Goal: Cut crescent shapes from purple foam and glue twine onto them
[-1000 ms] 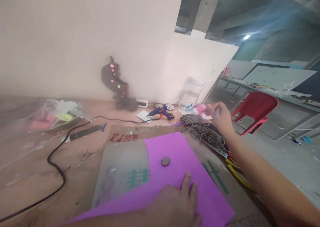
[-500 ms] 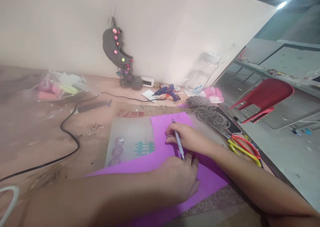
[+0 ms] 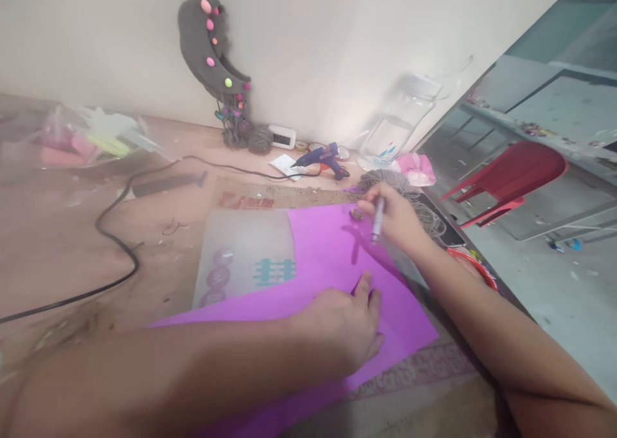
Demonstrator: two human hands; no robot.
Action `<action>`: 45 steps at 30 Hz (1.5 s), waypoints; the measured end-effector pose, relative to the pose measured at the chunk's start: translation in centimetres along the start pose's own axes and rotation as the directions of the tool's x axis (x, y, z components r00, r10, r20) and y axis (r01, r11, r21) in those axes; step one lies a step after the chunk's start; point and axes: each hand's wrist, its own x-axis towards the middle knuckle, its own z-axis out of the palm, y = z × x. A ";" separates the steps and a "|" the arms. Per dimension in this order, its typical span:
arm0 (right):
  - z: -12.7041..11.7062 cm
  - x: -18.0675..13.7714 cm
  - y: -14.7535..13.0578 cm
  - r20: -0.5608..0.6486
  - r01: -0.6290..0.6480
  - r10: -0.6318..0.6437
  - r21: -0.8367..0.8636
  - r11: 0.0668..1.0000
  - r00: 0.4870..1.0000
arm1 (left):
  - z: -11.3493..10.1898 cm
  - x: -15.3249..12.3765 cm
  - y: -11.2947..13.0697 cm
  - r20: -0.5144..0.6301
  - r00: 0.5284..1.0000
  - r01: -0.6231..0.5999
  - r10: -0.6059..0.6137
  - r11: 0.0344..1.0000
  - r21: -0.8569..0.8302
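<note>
A purple paper sheet [image 3: 328,258] lies on the cardboard-covered table in front of me. My left hand [image 3: 347,325] rests palm down on the sheet's near part, fingers loosely flat, holding nothing. My right hand [image 3: 398,219] hovers at the sheet's far right corner, closed around a pen [image 3: 377,220] that points downward. Its fingertips touch a small round brown piece [image 3: 357,214] at that corner. A translucent sheet with teal shapes [image 3: 245,258] lies just left of the purple one.
A bundle of grey twine [image 3: 385,182], a blue glue gun [image 3: 324,158], a clear jar [image 3: 398,126] and pink cloth [image 3: 417,168] stand behind. Red-handled scissors [image 3: 475,264] lie at the right edge. A black cable [image 3: 113,248] crosses the left. A red chair [image 3: 511,174] is beyond.
My right hand came back from the jar with the pen, reached the round piece on the sheet, and now has it at the far right corner. The view tilted downward.
</note>
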 end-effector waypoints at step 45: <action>7.4 -5.0 -3.0 0.334 -0.092 0.033 0.162 0.982 0.942 | 0.6 0.9 0.1 -0.078 0.977 -0.203 0.196 0.974 -0.099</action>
